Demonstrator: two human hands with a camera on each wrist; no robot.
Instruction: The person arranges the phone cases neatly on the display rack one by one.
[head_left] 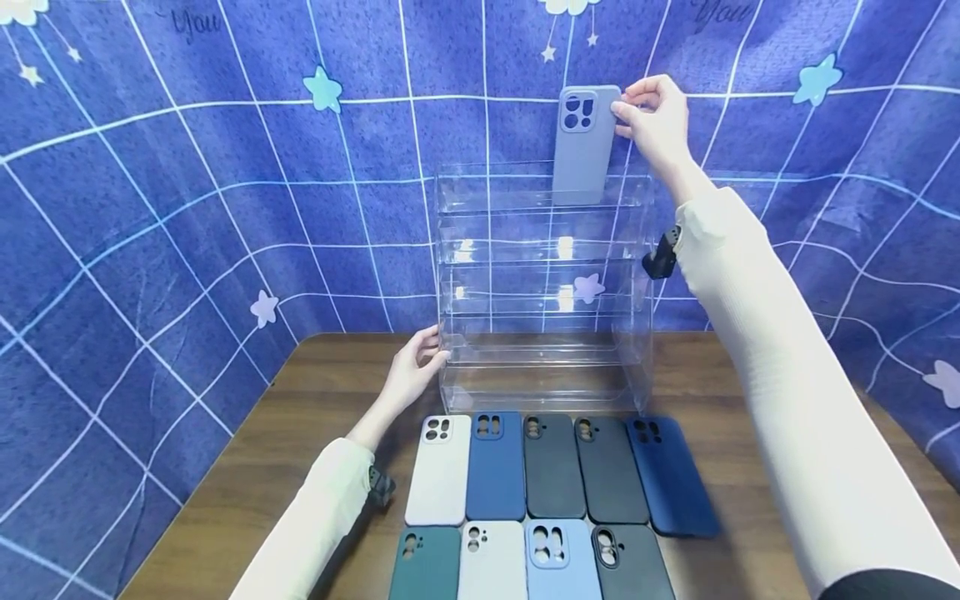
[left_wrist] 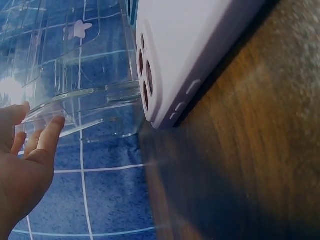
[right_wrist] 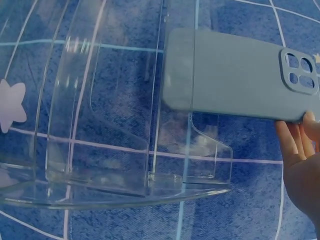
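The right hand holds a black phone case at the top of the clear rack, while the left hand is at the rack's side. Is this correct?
Only the colour is wrong: the head view shows the phone case in the right hand is pale grey-blue, not black. The rest stands.

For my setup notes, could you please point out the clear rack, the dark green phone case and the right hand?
Clear rack (head_left: 540, 355), head view, a lower shelf's front lip.
Dark green phone case (head_left: 427, 572), head view, back below the camera cutouts.
Right hand (head_left: 660, 125), head view, near the thumb's base.
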